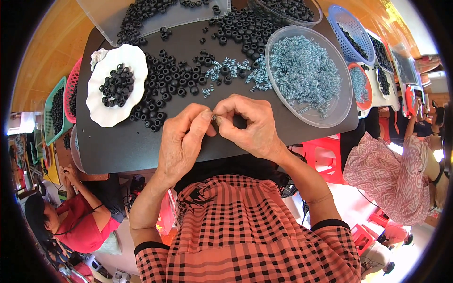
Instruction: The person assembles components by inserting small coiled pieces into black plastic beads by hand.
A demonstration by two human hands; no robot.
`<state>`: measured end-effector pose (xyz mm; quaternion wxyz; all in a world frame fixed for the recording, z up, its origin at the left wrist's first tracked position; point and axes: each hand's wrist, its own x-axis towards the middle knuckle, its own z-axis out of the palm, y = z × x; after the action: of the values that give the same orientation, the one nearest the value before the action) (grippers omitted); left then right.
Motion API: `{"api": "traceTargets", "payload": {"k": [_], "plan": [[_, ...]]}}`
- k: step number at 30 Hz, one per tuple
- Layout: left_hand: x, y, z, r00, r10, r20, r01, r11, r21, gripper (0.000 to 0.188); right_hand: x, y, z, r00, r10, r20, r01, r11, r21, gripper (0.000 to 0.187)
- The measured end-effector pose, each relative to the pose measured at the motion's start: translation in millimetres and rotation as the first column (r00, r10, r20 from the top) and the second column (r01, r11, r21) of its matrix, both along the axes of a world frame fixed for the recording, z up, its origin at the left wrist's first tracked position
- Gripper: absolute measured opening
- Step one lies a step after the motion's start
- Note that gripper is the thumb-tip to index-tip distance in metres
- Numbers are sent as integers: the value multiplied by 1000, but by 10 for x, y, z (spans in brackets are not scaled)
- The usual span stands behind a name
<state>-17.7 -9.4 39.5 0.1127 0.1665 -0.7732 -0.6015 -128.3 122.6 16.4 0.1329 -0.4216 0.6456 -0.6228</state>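
My left hand (pixel 185 137) and my right hand (pixel 250 123) meet over the table's near edge, thumbs and fingertips pinched together. Between the fingertips shows a small dark piece (pixel 214 118), mostly covered; its exact kind is too small to make out. Just beyond my hands, loose black hollow bead-like parts (pixel 172 75) spread over the dark table (pixel 118 151). Small metal springs (pixel 229 66) lie among them. At the right a clear round tub (pixel 325 123) is heaped with such springs. To the left, a white scalloped plate (pixel 99 89) carries a small pile of the black parts.
A clear rectangular bin (pixel 104 28) and a clear round bowl (pixel 317 19) of black parts stand at the far side. A blue basket (pixel 339 28) is at the far right. A person in red (pixel 85 212) works at the left; a red stool (pixel 325 158) stands at the right.
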Motion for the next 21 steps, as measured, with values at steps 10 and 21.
{"api": "traceTargets", "payload": {"k": [10,21], "plan": [[55,54,-53,998,13,-59,-3,985,174,9,7,5,-7,1000,-30,4,30,1000,3,10],[52,61,-141,998,33,-59,-22,984,179,15,13,13,-9,1000,-27,6,27,999,24,11]]}}
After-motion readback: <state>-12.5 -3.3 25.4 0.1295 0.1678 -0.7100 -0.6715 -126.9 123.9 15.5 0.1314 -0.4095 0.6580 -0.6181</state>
